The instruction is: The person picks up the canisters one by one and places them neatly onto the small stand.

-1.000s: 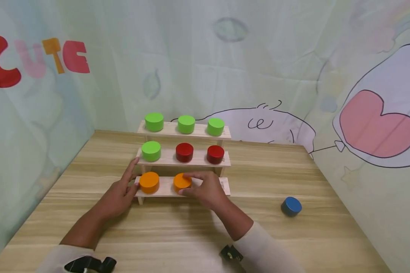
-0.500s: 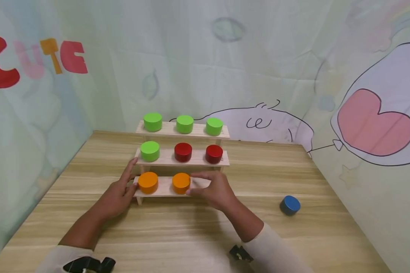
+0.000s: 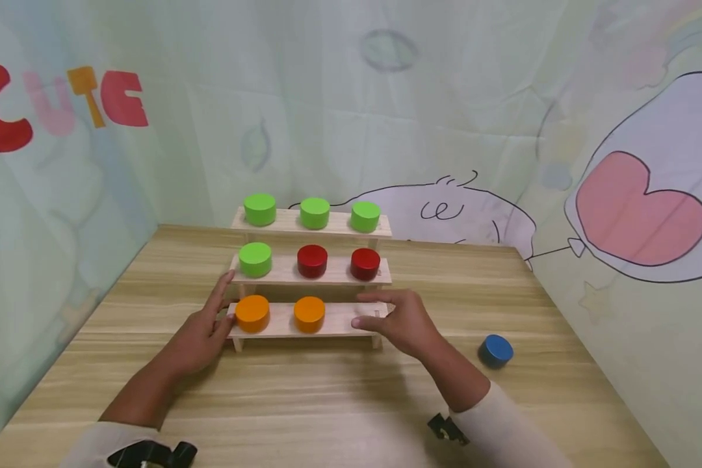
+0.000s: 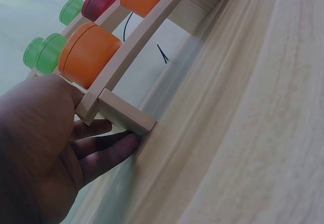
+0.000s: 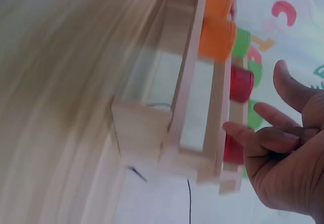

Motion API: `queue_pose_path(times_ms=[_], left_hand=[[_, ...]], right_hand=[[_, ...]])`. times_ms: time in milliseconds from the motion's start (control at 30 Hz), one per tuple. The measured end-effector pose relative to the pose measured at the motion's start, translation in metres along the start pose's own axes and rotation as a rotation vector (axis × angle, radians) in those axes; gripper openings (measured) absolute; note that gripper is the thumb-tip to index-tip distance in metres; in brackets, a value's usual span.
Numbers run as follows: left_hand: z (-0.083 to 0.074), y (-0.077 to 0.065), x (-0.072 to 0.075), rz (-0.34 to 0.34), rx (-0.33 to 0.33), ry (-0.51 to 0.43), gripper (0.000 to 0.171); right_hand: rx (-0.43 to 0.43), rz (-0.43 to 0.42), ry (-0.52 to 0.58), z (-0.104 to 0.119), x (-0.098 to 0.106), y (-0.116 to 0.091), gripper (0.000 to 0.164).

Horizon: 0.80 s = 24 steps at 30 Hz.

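Note:
A three-tier wooden rack (image 3: 342,323) bears painted cylinders. Two orange cylinders (image 3: 309,314) stand on the lowest tier, at its left and middle. The middle tier has a green cylinder (image 3: 255,259) at left and two red ones (image 3: 312,261); several green cylinders (image 3: 314,213) stand on top. My left hand (image 3: 197,339) holds the rack's left end, its lower fingers against the end leg (image 4: 126,113) in the left wrist view. Over the lowest tier's right end hovers my right hand (image 3: 402,323), thumb and forefinger spread apart with nothing between them.
A blue cylinder (image 3: 495,351) lies tilted on the wooden table (image 3: 304,409), right of my right hand. Printed cloth walls (image 3: 199,130) enclose the table at the back and sides. Black straps with wrist cameras are on both sleeves.
My right hand has let go of the middle orange cylinder and moved right along the lowest tier. The left hand stays on the rack's left end.

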<state>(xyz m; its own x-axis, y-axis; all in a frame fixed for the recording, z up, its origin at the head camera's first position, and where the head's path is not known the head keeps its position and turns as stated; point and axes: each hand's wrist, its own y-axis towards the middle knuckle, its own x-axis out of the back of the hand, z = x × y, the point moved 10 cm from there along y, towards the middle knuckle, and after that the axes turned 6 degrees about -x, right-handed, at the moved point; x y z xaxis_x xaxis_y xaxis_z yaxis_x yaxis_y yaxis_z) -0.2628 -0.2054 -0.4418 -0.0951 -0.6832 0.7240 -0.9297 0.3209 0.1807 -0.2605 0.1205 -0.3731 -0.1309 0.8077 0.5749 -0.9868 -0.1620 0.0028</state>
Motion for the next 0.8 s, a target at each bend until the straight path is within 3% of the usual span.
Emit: queue_pose_path(times_ms=[433,800], left_hand=[[0.005,0.001,-0.006,0.009,0.021,-0.013,0.073],[0.004,0.003,-0.003,0.004,0.006,-0.003,0.074]], right_hand=[[0.080,-0.014,-0.037,-0.033,0.062,-0.024,0.049],[0.062,-0.053,0.018,-0.072,0.103,-0.042,0.043]])
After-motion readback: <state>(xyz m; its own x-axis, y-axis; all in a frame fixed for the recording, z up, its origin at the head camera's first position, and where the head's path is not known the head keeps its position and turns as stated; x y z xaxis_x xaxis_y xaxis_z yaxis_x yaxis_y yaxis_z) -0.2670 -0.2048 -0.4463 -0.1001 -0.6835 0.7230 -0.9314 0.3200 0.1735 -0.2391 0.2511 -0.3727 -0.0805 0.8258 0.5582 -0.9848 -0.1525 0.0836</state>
